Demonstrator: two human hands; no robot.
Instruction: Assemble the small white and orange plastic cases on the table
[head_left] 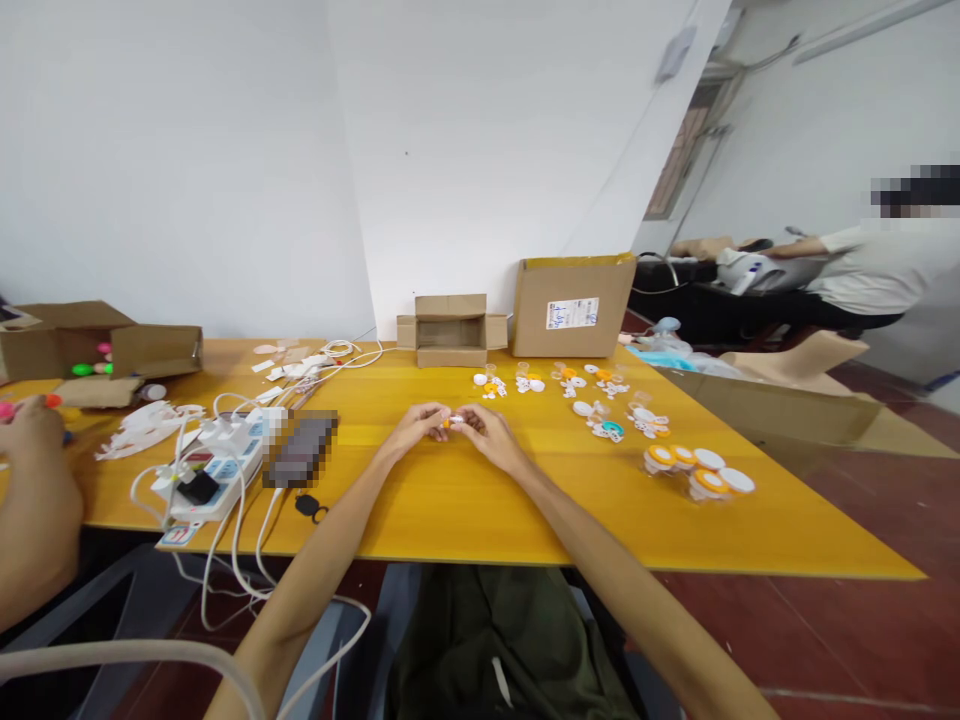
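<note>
Above the middle of the yellow table, my left hand (421,424) and my right hand (484,430) meet with fingers closed. Between their fingertips is a small orange-and-white part (453,422), mostly covered, its exact kind too small to make out. Right of my hands lie small groups of white and orange pieces, such as a white disc (480,380) and a teal ring (613,430). Farther right, several clear containers with orange-and-white lids (708,484) stand together near the table's right side.
An open cardboard box (451,345) and a closed carton (574,310) stand at the back. To the left are a power strip (217,480) with white cables and a phone (301,450). A co-worker's arm (37,490) reaches in at far left; another person (870,265) sits at right.
</note>
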